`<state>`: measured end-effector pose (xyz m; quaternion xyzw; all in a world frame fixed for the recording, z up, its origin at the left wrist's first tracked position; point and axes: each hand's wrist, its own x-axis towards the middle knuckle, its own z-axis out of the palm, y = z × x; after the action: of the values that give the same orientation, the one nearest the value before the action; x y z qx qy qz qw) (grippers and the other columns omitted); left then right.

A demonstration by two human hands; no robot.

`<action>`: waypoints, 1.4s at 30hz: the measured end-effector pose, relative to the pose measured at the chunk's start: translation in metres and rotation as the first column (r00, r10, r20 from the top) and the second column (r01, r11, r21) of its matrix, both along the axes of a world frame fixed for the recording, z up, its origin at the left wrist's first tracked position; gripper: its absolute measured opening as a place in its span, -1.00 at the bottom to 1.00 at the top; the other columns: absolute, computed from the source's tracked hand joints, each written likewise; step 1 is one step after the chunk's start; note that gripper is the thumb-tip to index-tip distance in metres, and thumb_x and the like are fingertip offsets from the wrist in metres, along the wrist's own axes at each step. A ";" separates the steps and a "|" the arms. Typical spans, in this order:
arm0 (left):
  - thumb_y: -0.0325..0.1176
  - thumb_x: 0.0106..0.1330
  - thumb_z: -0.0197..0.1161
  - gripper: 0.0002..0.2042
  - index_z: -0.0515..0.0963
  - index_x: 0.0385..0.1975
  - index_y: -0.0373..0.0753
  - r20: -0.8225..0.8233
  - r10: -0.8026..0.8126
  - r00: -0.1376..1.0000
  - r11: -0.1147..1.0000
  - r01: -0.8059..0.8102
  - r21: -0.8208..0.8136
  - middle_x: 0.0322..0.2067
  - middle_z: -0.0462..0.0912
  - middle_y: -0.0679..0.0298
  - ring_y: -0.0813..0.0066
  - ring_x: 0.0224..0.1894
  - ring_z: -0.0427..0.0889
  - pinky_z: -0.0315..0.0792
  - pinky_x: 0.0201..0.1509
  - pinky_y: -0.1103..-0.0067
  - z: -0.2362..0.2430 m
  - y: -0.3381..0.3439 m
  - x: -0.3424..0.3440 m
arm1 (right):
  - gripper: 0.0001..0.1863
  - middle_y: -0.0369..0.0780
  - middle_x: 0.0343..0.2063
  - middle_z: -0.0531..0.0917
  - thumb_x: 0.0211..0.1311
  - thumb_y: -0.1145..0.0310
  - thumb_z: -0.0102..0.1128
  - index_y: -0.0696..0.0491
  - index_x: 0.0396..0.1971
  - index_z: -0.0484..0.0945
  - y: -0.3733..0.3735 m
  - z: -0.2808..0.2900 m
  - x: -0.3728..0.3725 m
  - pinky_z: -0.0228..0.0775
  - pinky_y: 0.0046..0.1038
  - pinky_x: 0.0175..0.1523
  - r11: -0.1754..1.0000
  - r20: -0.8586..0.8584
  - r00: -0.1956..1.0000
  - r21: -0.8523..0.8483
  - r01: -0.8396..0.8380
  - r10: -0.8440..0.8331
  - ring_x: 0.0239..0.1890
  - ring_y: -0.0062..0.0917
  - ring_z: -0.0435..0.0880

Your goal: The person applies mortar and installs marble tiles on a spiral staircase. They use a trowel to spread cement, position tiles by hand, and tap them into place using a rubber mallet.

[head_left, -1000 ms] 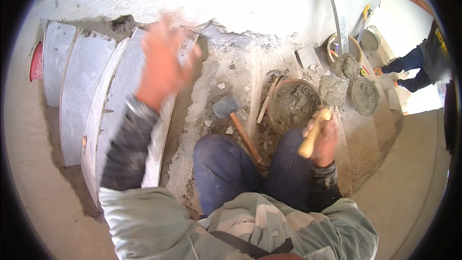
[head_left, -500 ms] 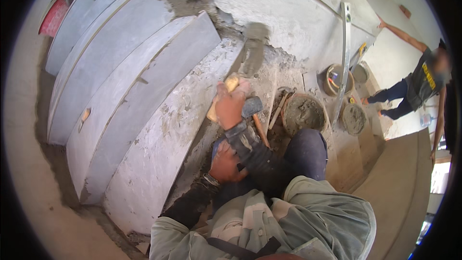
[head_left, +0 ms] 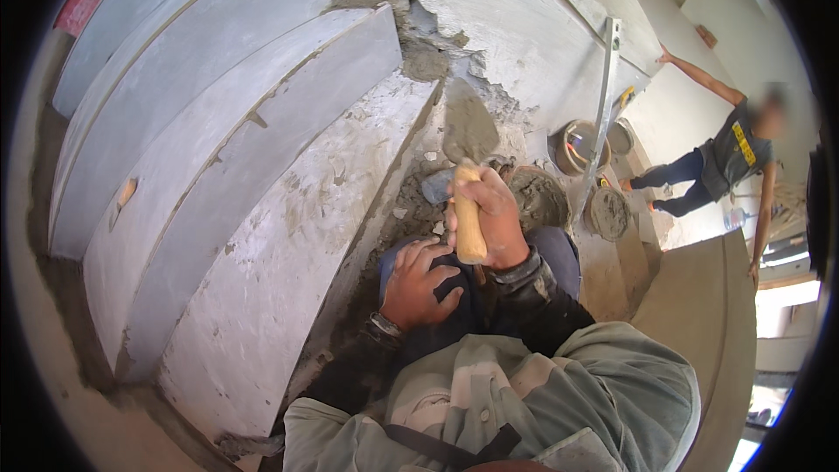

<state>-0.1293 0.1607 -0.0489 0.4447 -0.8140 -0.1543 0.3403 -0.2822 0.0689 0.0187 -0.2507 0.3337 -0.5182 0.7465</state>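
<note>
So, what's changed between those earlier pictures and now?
The left hand has come down from over the grey slabs onto the left leg. The right hand carried the trowel leftward from beside the mortar bucket to the broken wall edge, then drew back rightward, never letting go. The mallet and bucket stayed put.

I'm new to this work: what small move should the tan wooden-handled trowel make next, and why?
Probably dip the trowel into the wet grey mortar in the round tub: the right hand holds the trowel close by, and a ragged gap shows along the white wall.
</note>
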 end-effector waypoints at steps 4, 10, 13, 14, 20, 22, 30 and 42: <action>-0.25 -0.05 0.46 -0.72 0.65 -0.30 -0.12 -0.005 -0.004 1.000 0.999 0.004 -0.037 0.01 0.56 0.21 0.07 0.20 0.46 0.25 0.29 0.16 -0.004 -0.003 0.002 | -0.73 -0.21 -0.29 0.54 0.32 0.33 0.10 0.09 -0.07 0.33 -0.025 0.008 0.018 0.48 -0.44 -0.67 0.997 -0.051 0.996 -0.017 -0.071 0.070 -0.62 -0.50 0.56; -0.25 -0.06 0.46 -0.73 0.64 -0.33 -0.10 -0.012 0.040 0.999 0.998 -0.040 -0.044 0.00 0.57 0.21 0.05 0.17 0.47 0.28 0.25 0.20 -0.009 0.001 0.006 | -0.84 -0.25 -0.44 0.52 0.29 0.33 0.19 0.10 -0.31 0.48 -0.076 0.005 0.050 0.47 -0.32 -0.61 1.000 0.021 1.000 -0.022 0.022 -0.022 -0.63 -0.45 0.55; -0.25 -0.07 0.46 -0.73 0.64 -0.33 -0.09 -0.015 0.049 0.999 0.998 -0.049 -0.033 0.00 0.58 0.22 0.05 0.17 0.47 0.29 0.23 0.20 -0.008 0.002 0.007 | -0.83 -0.24 -0.44 0.51 0.27 0.34 0.21 0.13 -0.30 0.50 -0.091 0.008 0.062 0.48 -0.32 -0.54 0.999 -0.046 0.998 -0.035 0.037 -0.039 -0.57 -0.42 0.57; -0.25 -0.07 0.46 -0.73 0.65 -0.33 -0.09 -0.013 0.045 0.999 0.998 -0.046 -0.035 0.00 0.58 0.21 0.05 0.17 0.47 0.29 0.24 0.20 -0.008 0.001 0.006 | -0.81 -0.23 -0.45 0.50 0.28 0.34 0.22 0.17 -0.28 0.51 -0.096 0.006 0.065 0.48 -0.33 -0.51 0.998 -0.066 0.997 -0.045 0.042 -0.045 -0.54 -0.40 0.57; -0.29 -0.12 0.48 -0.71 0.66 -0.33 -0.07 -0.002 0.029 1.000 0.999 -0.030 -0.013 -0.03 0.59 0.22 0.05 0.16 0.50 0.29 0.23 0.22 -0.002 -0.003 0.001 | -0.41 -0.19 -0.38 0.49 0.22 0.47 0.24 0.31 0.13 0.11 -0.125 -0.042 0.078 0.47 -0.37 -0.37 0.954 -0.479 0.876 -0.286 -0.089 -0.061 -0.42 -0.46 0.54; -0.28 -0.12 0.49 -0.70 0.66 -0.32 -0.07 0.007 0.018 1.000 1.000 -0.018 -0.001 -0.02 0.59 0.23 0.06 0.17 0.50 0.28 0.24 0.22 -0.002 -0.005 -0.004 | -0.39 -0.18 -0.43 0.49 0.21 0.47 0.23 0.36 0.13 0.11 -0.138 -0.060 0.072 0.46 -0.37 -0.36 0.861 -0.645 0.761 -0.425 -0.278 -0.073 -0.42 -0.46 0.54; -0.21 -0.07 0.46 -0.68 0.65 -0.28 -0.10 0.078 -0.075 0.994 0.997 0.072 0.038 0.03 0.55 0.20 0.05 0.18 0.45 0.25 0.26 0.19 0.002 -0.018 -0.012 | -0.76 -0.15 -0.62 0.51 0.16 0.40 0.23 0.28 -0.58 0.57 -0.138 0.003 0.014 0.41 -0.37 -0.48 0.570 -0.934 0.316 -0.354 -0.742 -0.168 -0.51 -0.44 0.58; -0.23 -0.10 0.49 -0.69 0.67 -0.30 -0.06 0.129 -0.071 0.989 0.996 0.062 0.070 0.02 0.58 0.24 0.08 0.18 0.47 0.25 0.25 0.22 0.000 -0.024 -0.018 | -0.53 -0.10 -0.42 0.54 0.16 0.43 0.28 0.18 -0.08 0.19 -0.139 -0.018 0.003 0.48 -0.38 -0.60 0.914 -0.641 0.751 -0.192 -0.357 0.159 -0.63 -0.44 0.58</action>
<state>-0.1475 0.1367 -0.0486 0.4374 -0.8436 -0.1625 0.2659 -0.2787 -0.0698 0.0006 -0.5600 0.4360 -0.3438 0.6149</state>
